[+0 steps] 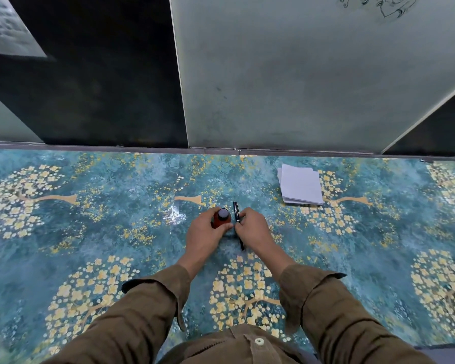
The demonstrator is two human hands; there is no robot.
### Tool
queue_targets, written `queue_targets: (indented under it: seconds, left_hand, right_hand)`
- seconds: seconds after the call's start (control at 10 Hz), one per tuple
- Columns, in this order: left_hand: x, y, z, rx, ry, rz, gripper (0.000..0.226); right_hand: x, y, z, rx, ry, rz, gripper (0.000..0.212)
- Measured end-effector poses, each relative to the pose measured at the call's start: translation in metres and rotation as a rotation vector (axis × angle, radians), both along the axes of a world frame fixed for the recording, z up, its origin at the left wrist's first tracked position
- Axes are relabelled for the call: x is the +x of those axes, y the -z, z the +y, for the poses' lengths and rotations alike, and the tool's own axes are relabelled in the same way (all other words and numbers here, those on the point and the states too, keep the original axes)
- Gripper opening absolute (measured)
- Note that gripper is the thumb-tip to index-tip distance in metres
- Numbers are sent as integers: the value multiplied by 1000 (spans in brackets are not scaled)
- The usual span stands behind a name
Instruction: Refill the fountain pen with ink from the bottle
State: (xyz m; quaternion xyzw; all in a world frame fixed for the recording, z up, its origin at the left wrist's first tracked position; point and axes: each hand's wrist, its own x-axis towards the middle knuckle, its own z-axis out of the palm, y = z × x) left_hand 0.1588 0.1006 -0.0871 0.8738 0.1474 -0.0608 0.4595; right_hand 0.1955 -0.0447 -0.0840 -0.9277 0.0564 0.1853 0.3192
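A small reddish-brown ink bottle [218, 219] with a dark cap stands upright on the blue floral table cover [90, 232]. My left hand [204, 239] wraps around the bottle, thumb and fingers on its sides. Just to its right a black fountain pen [236, 211] lies on the cover, pointing away from me. My right hand [252, 229] rests over the pen's middle with fingertips pinched on it; the pen's near end pokes out below the hand. The cap is on the bottle.
A stack of white paper sheets [300, 185] lies at the back right. A grey partition wall [300, 88] and a dark panel [90, 88] rise behind the table's far edge. My brown sleeves cross the near part of the table.
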Motion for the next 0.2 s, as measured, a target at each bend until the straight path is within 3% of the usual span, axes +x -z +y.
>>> queue_targets:
  seconds: [0.2]
  left_hand:
    - [-1, 6, 3, -51, -18, 31, 68]
  right_hand:
    - [-10, 8, -11, 120, 74, -34, 24]
